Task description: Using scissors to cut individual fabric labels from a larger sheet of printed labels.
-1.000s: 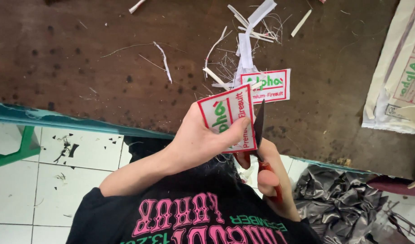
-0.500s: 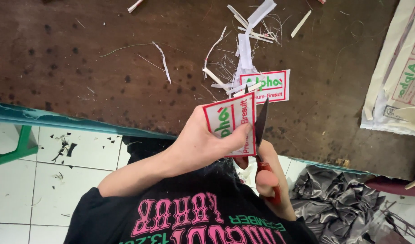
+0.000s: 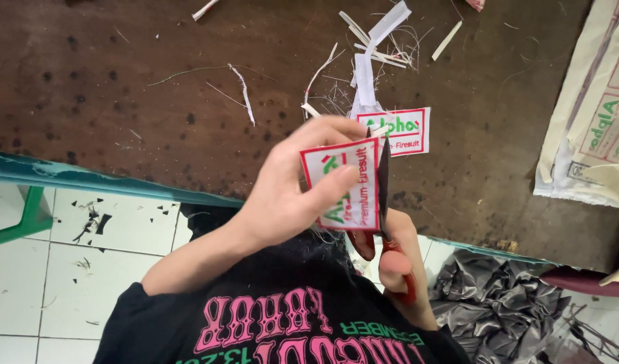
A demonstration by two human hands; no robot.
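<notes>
Table (image 3: 121,81) of dark, speckled brown wood carries a red-bordered white patch (image 3: 402,129) among white scraps, while the left hand (image 3: 289,195), turned slightly since a second ago, pinches a matching patch (image 3: 343,185) against the red-handled scissors (image 3: 385,202) gripped in the right hand (image 3: 400,269).

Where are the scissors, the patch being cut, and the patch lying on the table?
scissors (image 3: 383,178), head view, dark blade
held patch (image 3: 342,185), head view, white face
table patch (image 3: 407,131), head view, white middle
</notes>
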